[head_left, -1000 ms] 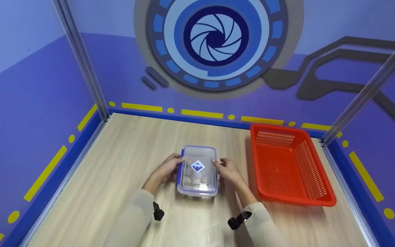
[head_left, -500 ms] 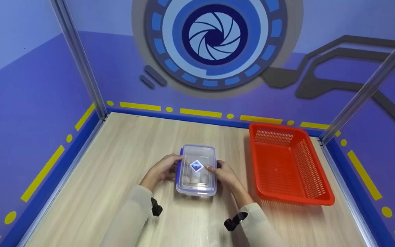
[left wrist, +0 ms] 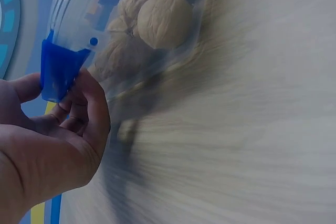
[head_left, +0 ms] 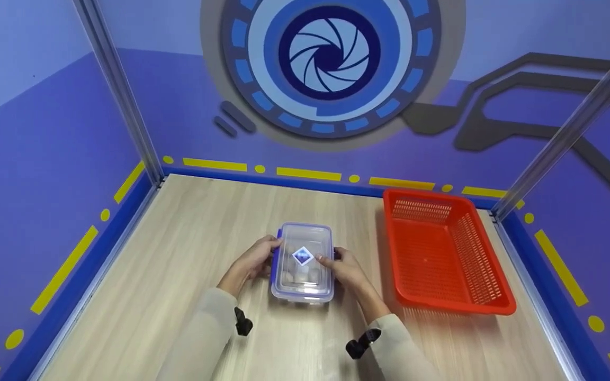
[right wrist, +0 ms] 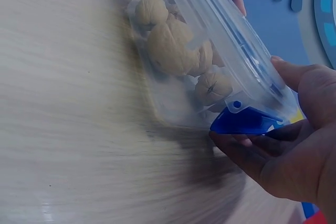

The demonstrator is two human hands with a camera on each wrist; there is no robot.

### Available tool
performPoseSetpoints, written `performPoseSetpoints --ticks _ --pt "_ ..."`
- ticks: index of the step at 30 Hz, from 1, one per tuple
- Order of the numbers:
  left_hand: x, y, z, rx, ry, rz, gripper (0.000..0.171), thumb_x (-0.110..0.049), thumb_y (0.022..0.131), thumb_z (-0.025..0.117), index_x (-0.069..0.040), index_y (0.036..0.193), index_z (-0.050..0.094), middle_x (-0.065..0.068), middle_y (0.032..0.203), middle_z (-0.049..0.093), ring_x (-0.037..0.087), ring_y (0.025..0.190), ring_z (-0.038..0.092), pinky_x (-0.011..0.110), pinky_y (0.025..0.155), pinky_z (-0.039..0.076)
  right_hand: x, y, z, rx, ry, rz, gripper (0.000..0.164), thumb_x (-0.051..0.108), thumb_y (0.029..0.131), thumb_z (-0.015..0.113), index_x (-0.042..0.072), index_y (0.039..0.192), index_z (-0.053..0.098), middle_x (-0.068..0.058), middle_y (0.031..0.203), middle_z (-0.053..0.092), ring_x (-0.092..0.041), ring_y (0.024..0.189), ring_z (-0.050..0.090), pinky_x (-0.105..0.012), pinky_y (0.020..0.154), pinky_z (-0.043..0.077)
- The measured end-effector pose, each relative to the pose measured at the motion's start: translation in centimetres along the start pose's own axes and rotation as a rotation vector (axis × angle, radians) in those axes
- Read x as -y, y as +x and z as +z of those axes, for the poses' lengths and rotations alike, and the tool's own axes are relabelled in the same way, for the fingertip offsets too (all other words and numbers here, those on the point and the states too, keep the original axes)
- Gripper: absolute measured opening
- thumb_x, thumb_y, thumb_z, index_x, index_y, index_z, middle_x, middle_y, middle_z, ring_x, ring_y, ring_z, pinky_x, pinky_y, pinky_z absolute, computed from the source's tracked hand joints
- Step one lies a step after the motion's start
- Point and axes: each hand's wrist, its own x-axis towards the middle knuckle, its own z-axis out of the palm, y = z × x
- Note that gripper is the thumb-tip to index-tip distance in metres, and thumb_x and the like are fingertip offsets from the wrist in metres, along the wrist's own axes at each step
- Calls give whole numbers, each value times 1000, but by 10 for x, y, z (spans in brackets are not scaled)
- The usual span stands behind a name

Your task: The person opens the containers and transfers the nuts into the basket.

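A clear plastic food storage container [head_left: 305, 280] with a blue-rimmed lid sits on the wooden table, between both hands. Several walnuts [right wrist: 170, 45] show through its wall in the wrist views. On the container's left side, my left hand [head_left: 254, 259] pinches a blue latch [left wrist: 59, 69] between thumb and fingers; the latch sticks out from the wall. My right hand [head_left: 350, 267] grips the opposite side. Its thumb lies on the lid, while its fingers curl at the right blue latch [right wrist: 244, 121], which that hand partly hides. A diamond-shaped sticker [head_left: 303, 256] marks the lid.
To the right stands a red plastic basket [head_left: 427, 291] with slotted walls. Printed blue-purple panels [head_left: 45, 185] and metal posts [head_left: 119, 90] enclose the wooden table [head_left: 188, 222] at the back and sides.
My right thumb has slid inward from the lid's right edge onto its top, and the right fingers have closed against the container's side. My left hand and the container stay nearly still.
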Motion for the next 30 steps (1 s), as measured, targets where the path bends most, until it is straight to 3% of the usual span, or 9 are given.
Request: performPoseSetpoints --ticks 6,10,19,26,30 --pt "-4 -3 3 -6 96 27 25 -31 113 42 -7 114 50 4 82 55 13 61 54 28 51 43 -2 0 0 -3 21 0 64 23 98 78 -17 140 51 -28 124 67 -32 108 67 -46 97 58" --pt "-4 -3 4 -18 98 31 24 -29 114 40 -7 112 49 3 79 52 12 58 49 28 50 38 -3 -1 0 -13 34 8 66 24 97 78 -16 141 51 -28 125 67 -32 109 67 -47 99 57" --pt "-8 -7 7 -70 186 34 29 -29 114 38 -4 119 53 10 91 62 20 69 65 32 55 53 -3 -1 0 -8 15 10 69 27 97 79 -15 143 49 -27 125 67 -32 109 67 -47 99 57" --pt "-10 -8 11 -127 282 95 34 -26 114 37 1 124 54 11 95 57 21 79 61 33 63 54 -1 -2 -1 -13 9 12 71 27 98 77 -16 145 46 -30 130 64 -35 114 66 -48 102 56" --pt "-10 -9 9 -111 296 102 34 -26 114 36 1 124 53 11 97 56 21 81 61 34 65 54 0 -3 0 -14 28 9 71 26 98 77 -16 145 46 -29 127 65 -36 112 66 -49 100 57"
